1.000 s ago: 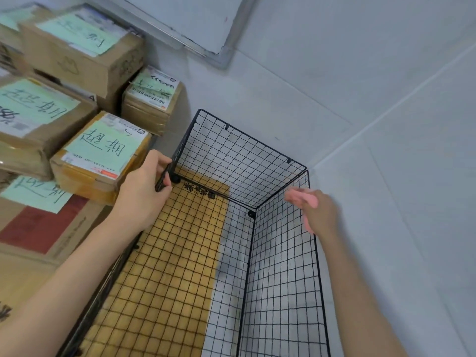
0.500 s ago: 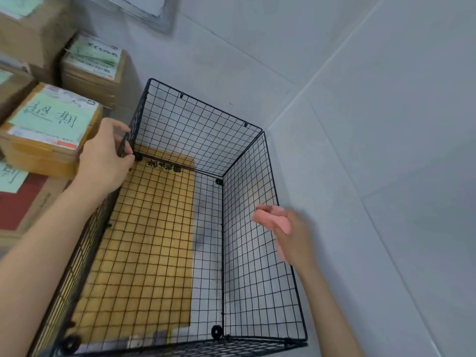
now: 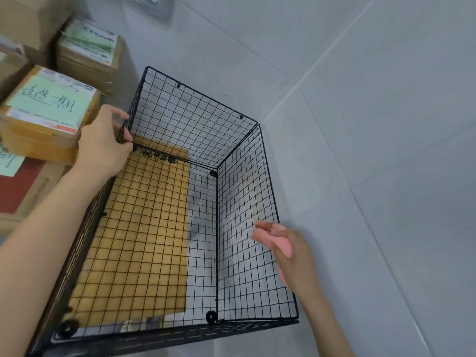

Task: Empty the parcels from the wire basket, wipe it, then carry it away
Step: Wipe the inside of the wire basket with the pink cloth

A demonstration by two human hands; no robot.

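The black wire basket (image 3: 195,119) stands on the grey tiled floor with no parcels inside; a flat brown cardboard sheet (image 3: 139,228) shows through its mesh bottom. My left hand (image 3: 103,143) grips the basket's far left corner at the rim. My right hand (image 3: 293,251) holds a pink cloth (image 3: 278,240) against the top edge of the right wire wall, about midway along it. Cardboard parcels with green labels (image 3: 49,112) are stacked to the left, outside the basket.
More parcels (image 3: 87,52) are piled at the upper left, with a flat red and brown box (image 3: 18,191) under them. The grey tiled floor (image 3: 373,150) spreads to the right. A white framed panel (image 3: 152,3) shows at the top edge.
My right hand with the pink cloth has slid along the right wall's top edge from the far corner toward me. My left hand has kept its grip on the far left corner.
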